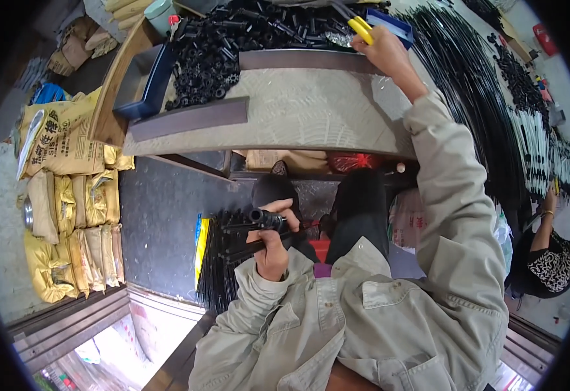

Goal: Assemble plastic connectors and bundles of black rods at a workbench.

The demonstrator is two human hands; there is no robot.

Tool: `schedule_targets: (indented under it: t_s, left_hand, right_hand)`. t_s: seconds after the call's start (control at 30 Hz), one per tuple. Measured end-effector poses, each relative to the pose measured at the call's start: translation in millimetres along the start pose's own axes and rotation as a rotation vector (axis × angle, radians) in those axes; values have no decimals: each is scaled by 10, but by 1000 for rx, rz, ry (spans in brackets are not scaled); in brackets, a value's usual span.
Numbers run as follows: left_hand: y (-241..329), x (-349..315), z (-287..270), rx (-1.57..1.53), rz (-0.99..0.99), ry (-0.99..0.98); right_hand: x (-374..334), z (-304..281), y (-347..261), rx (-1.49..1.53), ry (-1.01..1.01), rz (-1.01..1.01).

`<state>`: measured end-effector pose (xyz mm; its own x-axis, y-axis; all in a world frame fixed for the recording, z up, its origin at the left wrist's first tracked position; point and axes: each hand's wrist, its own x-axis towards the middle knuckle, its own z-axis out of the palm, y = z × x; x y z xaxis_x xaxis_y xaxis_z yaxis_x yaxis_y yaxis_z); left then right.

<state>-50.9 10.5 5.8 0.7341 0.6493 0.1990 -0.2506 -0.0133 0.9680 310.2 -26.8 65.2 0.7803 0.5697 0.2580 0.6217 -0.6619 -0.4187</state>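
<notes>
Low in front of my body, my left hand (273, 251) is closed round a black tubular fitting (267, 219), its round open end facing up. Thin black rods lie close by it, and I cannot tell whether the hand holds any of them. Out at the far right of the bench, my right hand (390, 55) grips yellow-handled pliers (360, 30). Their dark jaws point away to the left, over the heap of black plastic parts (259, 26). A blue tray (399, 27) sits just beyond that hand, and a small pile of shiny metal pieces (338, 40) lies beside it.
The worn bench (311, 111) carries dark strips and a blue bin (143, 85). Long black rods (461, 85) lie along the right. A bundle of black rods (216, 260) stands left of my legs. Yellow sacks (63, 140) are stacked left; another person (549, 260) sits right.
</notes>
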Motion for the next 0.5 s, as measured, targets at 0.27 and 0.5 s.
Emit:
schedule_targets:
  t_s: [0.27,0.5]
  left_hand:
    - [-27,195,-53,-47,-42,-4]
    - [-36,271,-67,-94,-71,-27]
  right_hand:
    - [384,367,22,-246,59,-162]
    - [477,357,16,-173,166,-218]
